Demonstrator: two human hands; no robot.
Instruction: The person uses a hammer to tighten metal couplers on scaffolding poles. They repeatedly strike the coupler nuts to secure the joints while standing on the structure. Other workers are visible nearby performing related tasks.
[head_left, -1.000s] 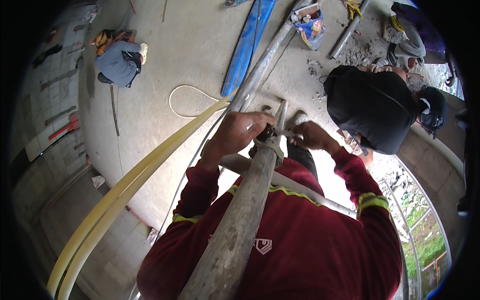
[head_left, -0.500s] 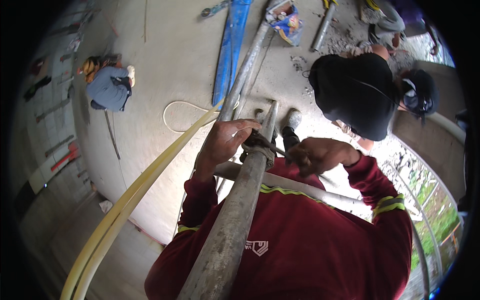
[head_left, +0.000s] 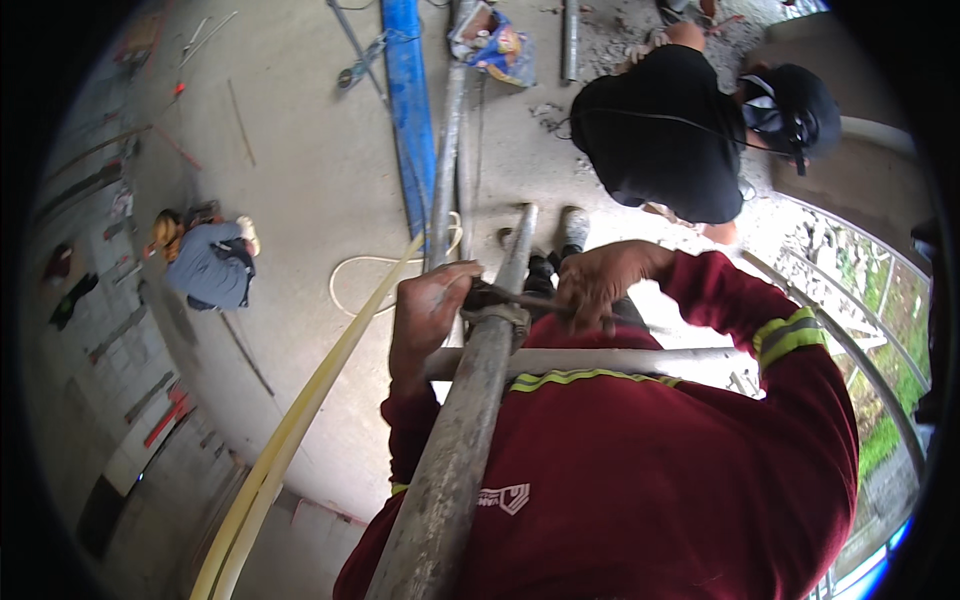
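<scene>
Nearest, a grey metal pole (head_left: 455,440) slants up past the wearer's maroon shirt (head_left: 650,480), narrowing away toward its far end. The clamp (head_left: 505,318) sits around this pole, nearer the far end than the lower edge of view. At the clamp's left side the left hand (head_left: 425,312) has its fingers bent against the dark fitting; how firmly they close, I cannot tell. A dark rod (head_left: 535,300) reaches right from the fitting to the right hand (head_left: 608,282), whose fingers droop over it; whether they wrap fully round is hidden.

The step in hand looks like working the clamp's fastening with the rod as a lever. The next move seems to call for a steady left hand and a right-hand pull that keeps the rod seated.

Just below the clamp, a crosswise pole (head_left: 620,361) runs right. Farther off, a blue sheet (head_left: 408,110) lies toward the concrete floor's (head_left: 300,150) far edge, and a co-worker in black (head_left: 655,140) bends near its right edge, beside the rubble
</scene>
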